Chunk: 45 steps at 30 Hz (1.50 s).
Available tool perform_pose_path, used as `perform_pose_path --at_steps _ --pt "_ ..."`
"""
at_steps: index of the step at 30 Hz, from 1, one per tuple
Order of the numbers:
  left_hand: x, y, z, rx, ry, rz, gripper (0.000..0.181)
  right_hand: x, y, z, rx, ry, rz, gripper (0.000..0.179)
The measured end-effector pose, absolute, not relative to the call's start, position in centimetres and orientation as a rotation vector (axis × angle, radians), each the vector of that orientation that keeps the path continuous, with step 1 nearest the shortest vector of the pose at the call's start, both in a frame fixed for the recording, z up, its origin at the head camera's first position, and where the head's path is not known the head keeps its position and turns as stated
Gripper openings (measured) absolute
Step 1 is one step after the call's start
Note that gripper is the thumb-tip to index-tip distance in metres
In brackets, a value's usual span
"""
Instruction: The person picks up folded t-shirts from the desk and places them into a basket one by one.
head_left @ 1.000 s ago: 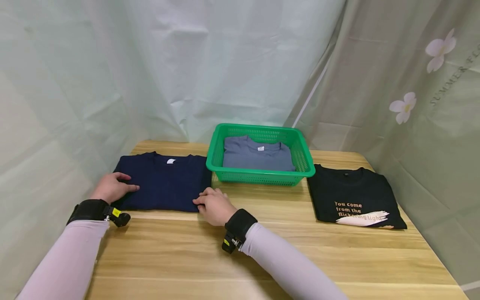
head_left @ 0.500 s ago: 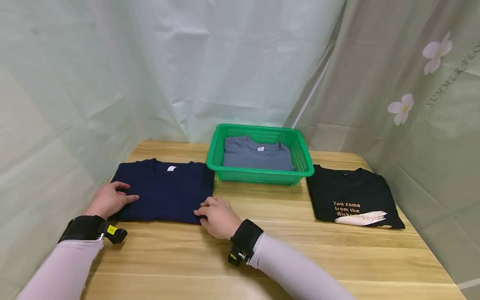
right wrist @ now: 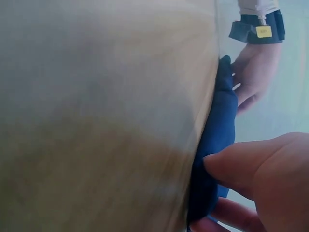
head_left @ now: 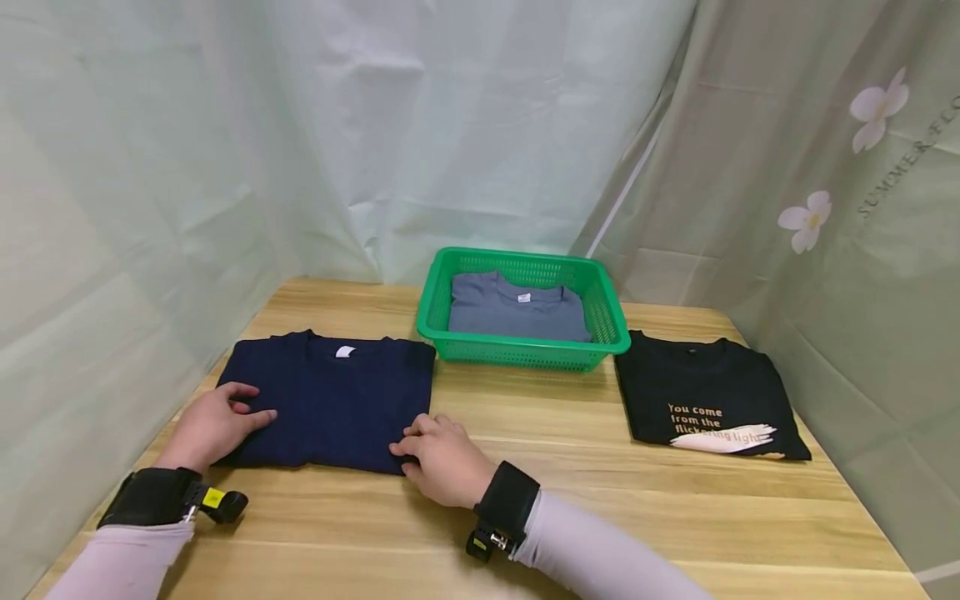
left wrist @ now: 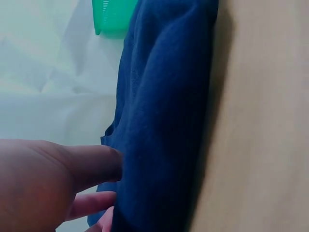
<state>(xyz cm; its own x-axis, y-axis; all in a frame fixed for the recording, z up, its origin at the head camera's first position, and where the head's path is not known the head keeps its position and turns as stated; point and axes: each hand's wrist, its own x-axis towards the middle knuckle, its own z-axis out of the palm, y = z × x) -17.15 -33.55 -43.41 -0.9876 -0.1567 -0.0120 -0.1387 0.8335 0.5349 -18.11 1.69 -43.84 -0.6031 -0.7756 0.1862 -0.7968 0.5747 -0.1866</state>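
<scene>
A folded navy T-shirt (head_left: 337, 400) lies at the left of the table, its collar and white label at the far side. My left hand (head_left: 213, 425) rests on its left end, thumb and fingers apart and fairly straight; in the left wrist view the thumb (left wrist: 94, 166) touches the cloth. My right hand (head_left: 446, 458) holds the near right corner with curled fingers. In the right wrist view its thumb (right wrist: 231, 164) lies against the front fold, with the other fingers lower at the shirt's end.
Behind, a green basket (head_left: 517, 348) holds a folded grey-blue T-shirt (head_left: 517, 315). A folded black T-shirt (head_left: 697, 383) with printed lettering lies to the right on the wooden table (head_left: 600, 508). Curtains (head_left: 480, 125) hang around the back and sides.
Both hands have moved toward the near edge, and the navy T-shirt has slid with them, away from the basket. The basket and black T-shirt have stayed in place.
</scene>
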Motion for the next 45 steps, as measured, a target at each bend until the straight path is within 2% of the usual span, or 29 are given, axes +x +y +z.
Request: perform_pose_path --at_steps 20,26,29,32,34,37,40,43,45 --pt "-13.9 -32.2 -43.0 0.306 -3.008 -0.876 0.064 -14.5 3.1 -43.2 1.456 -2.630 0.373 0.029" --pt "-13.9 -33.1 -42.8 0.294 -3.049 -0.962 0.068 -14.8 3.7 -43.1 1.474 -2.677 0.593 0.023" --pt "-14.1 -33.8 -42.6 0.281 -3.025 -0.955 0.065 -15.7 3.9 -42.8 1.246 -2.837 1.072 0.025" --pt "-14.4 -34.6 -42.5 0.312 -2.934 -0.834 0.059 -17.0 3.9 -42.6 0.751 -2.867 1.704 0.037" --pt "-14.8 -35.1 -42.3 0.385 -2.910 -0.747 0.061 -18.0 3.7 -42.5 0.439 -2.777 2.049 0.052" --pt "-15.7 -36.1 -41.9 0.465 -2.963 -0.673 0.074 -19.5 3.1 -42.3 0.148 -2.593 2.463 0.068" --pt "-16.7 -36.8 -41.7 0.480 -3.049 -0.749 0.088 -20.7 2.3 -42.0 -0.029 -2.415 2.748 0.061" --pt "-17.7 -37.4 -41.8 0.472 -3.092 -0.965 0.073 -21.4 1.4 -42.0 -0.094 -2.343 2.866 0.037" --pt "-18.2 -37.8 -41.6 0.483 -3.118 -1.168 0.070 -21.6 0.9 -42.2 -0.102 -2.322 2.918 0.024"
